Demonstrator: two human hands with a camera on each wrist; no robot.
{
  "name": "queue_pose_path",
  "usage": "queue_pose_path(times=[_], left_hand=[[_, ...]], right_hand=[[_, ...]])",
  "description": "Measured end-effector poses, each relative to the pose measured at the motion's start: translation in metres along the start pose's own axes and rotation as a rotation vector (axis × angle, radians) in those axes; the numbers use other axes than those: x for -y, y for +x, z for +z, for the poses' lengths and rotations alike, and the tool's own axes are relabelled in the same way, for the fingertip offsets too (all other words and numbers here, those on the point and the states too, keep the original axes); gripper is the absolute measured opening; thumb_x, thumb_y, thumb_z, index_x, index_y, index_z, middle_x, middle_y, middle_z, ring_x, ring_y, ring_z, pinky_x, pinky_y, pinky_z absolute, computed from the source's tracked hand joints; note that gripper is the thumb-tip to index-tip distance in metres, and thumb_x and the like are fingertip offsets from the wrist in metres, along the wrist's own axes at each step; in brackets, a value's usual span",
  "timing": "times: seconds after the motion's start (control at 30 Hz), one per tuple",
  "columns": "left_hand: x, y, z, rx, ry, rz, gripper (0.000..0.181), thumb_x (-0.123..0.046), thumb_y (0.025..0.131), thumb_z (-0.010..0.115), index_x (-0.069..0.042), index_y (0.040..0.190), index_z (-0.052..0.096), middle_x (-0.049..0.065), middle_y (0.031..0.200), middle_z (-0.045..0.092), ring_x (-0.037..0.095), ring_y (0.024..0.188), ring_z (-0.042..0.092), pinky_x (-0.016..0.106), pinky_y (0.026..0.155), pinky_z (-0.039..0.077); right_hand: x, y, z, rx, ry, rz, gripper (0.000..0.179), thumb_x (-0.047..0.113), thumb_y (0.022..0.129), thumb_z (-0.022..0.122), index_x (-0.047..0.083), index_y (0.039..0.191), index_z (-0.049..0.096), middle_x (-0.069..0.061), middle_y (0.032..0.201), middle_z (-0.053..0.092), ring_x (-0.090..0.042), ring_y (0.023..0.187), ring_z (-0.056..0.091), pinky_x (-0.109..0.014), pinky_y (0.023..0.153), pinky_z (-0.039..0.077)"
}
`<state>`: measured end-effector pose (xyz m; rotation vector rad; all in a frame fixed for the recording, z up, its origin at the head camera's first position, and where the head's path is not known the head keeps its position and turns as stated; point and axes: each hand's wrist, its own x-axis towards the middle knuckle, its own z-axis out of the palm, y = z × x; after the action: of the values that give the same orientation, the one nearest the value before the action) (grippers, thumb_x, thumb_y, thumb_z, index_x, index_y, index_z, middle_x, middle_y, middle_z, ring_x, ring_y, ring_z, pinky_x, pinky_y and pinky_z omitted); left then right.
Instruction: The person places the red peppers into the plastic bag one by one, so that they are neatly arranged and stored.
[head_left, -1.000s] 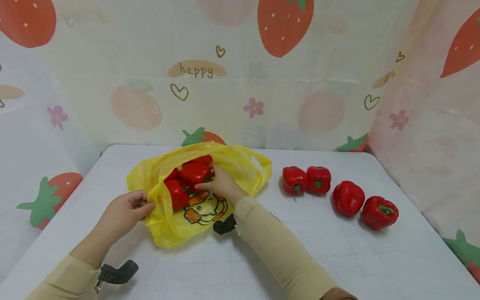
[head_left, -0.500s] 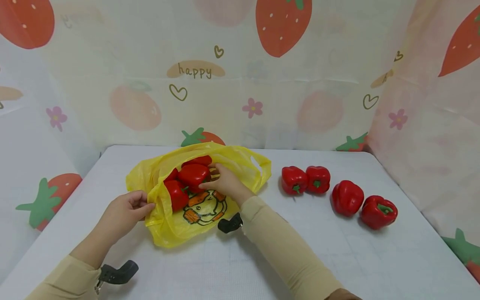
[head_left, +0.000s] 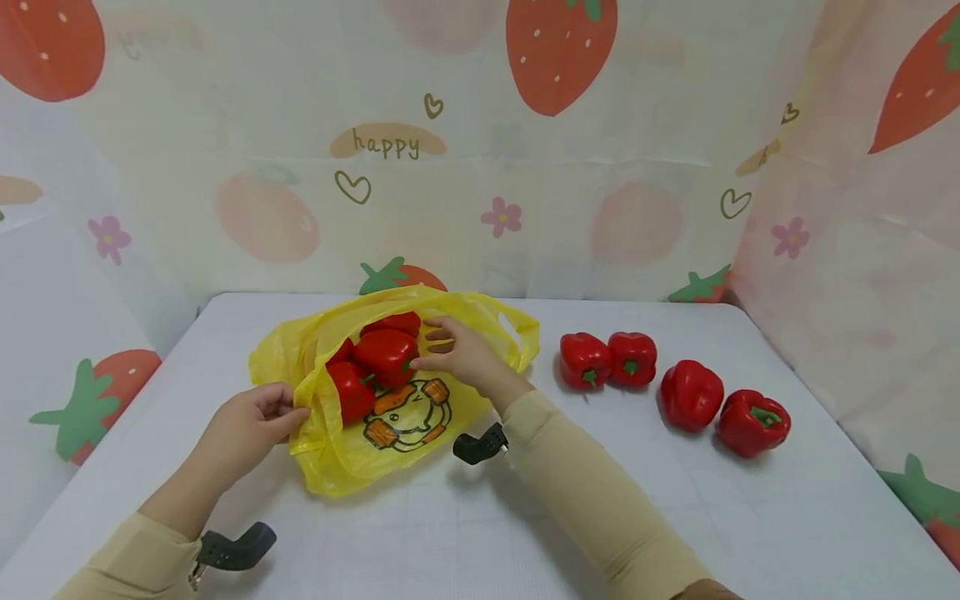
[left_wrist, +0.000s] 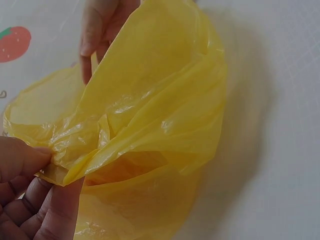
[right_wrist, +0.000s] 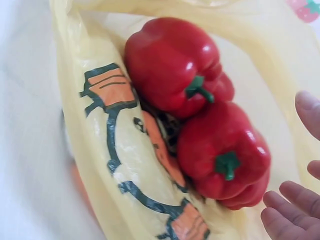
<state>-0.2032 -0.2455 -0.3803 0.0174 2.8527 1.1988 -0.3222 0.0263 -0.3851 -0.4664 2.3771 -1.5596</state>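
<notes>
A yellow plastic bag (head_left: 322, 458) with a cartoon print lies on its side, its mouth toward me. Several red bell peppers (head_left: 386, 357) sit inside it; two of them, with green stems, show clearly in the right wrist view. My left hand (head_left: 251, 425) pinches the left edge of the bag's mouth between thumb and fingers, as the left wrist view also shows. My right hand (head_left: 467, 357) is at the bag's mouth just right of the peppers, fingers spread and holding nothing. In the right wrist view its fingertips (right_wrist: 277, 220) are beside the lower pepper.
To the right of the bag, two bell peppers (head_left: 609, 361) stand side by side on the white table (head_left: 750, 533). Two more peppers (head_left: 720, 408) lie farther right and nearer. A printed cloth (head_left: 465, 192) hangs behind the table and along its sides.
My right hand has drawn back to the right, away from the pepper in the bag, and its fingers have opened. My left hand keeps its hold on the bag's edge.
</notes>
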Motion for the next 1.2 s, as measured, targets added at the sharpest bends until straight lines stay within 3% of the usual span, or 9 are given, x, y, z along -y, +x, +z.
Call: queue_pose_path(times=[0.17, 0.53, 0.8, 1.0, 1.2], left_hand=[[0.000, 0.001, 0.000, 0.000, 0.006, -0.004, 0.022, -0.029, 0.089, 0.060, -0.007, 0.088, 0.053, 0.006, 0.077, 0.054, 0.021, 0.074, 0.050, 0.030, 0.067, 0.050], [-0.003, 0.002, 0.000, -0.005, 0.006, 0.007, 0.021, -0.027, 0.088, 0.060, -0.007, 0.087, 0.053, 0.006, 0.076, 0.053, 0.021, 0.074, 0.050, 0.030, 0.066, 0.050], [-0.002, 0.003, 0.001, -0.003, 0.008, 0.004, 0.022, -0.028, 0.088, 0.060, -0.007, 0.087, 0.053, 0.006, 0.077, 0.054, 0.021, 0.075, 0.050, 0.030, 0.066, 0.050], [-0.002, 0.003, 0.001, 0.002, 0.009, 0.002, 0.022, -0.028, 0.088, 0.061, -0.008, 0.088, 0.054, 0.006, 0.078, 0.054, 0.021, 0.075, 0.050, 0.029, 0.065, 0.050], [-0.004, 0.002, 0.002, -0.002, 0.016, 0.004, 0.022, -0.027, 0.088, 0.061, -0.007, 0.087, 0.053, 0.005, 0.075, 0.053, 0.020, 0.073, 0.049, 0.026, 0.060, 0.047]], right_hand=[[0.000, -0.008, -0.013, 0.002, 0.021, -0.016, 0.066, 0.025, 0.075, 0.075, 0.021, 0.133, 0.043, -0.004, 0.127, 0.052, -0.022, 0.115, 0.050, -0.038, 0.093, 0.042], [0.008, -0.030, -0.048, -0.009, 0.022, -0.030, 0.061, 0.022, 0.078, 0.073, 0.016, 0.132, 0.045, -0.004, 0.125, 0.052, -0.024, 0.118, 0.048, -0.037, 0.094, 0.043], [0.004, -0.040, -0.075, -0.078, -0.004, -0.012, 0.061, 0.024, 0.077, 0.074, 0.017, 0.130, 0.046, -0.007, 0.127, 0.052, -0.023, 0.117, 0.049, -0.037, 0.094, 0.043], [0.001, -0.049, -0.090, -0.113, -0.030, 0.037, 0.067, 0.032, 0.073, 0.076, 0.022, 0.131, 0.045, 0.000, 0.126, 0.052, -0.020, 0.116, 0.049, -0.035, 0.094, 0.043], [-0.005, -0.059, -0.108, -0.132, -0.084, -0.007, 0.061, 0.029, 0.076, 0.074, 0.018, 0.130, 0.047, -0.004, 0.125, 0.053, -0.021, 0.115, 0.050, -0.037, 0.094, 0.042]])
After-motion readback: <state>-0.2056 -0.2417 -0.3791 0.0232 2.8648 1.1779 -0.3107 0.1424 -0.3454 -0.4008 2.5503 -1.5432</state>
